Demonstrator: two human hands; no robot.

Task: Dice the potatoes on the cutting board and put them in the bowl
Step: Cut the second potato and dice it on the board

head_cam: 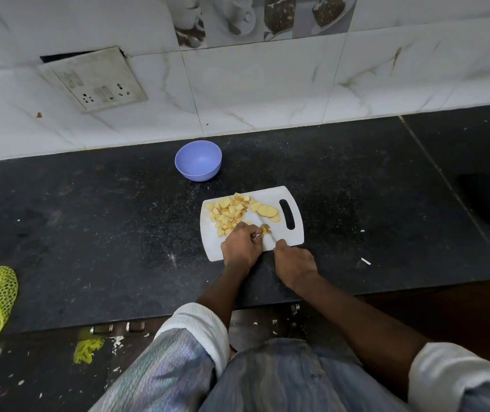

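Black tabletop (89, 233) carries my cutting board (297, 233). My left hand (242, 245) pinches a potato piece (265, 230); my right hand (294, 263), just beside, grips the knife (270, 233). The empty bowl (198, 160) sits beyond.

We take this for a home kitchen; a black speckled stone counter (89, 209) runs below a marble-look tiled wall (267, 84); above the counter's left part hangs a loose switch and socket plate (95, 78); higher on that wall, decorative tiles (255, 16) seem to show cups and cake, though they are cropped.
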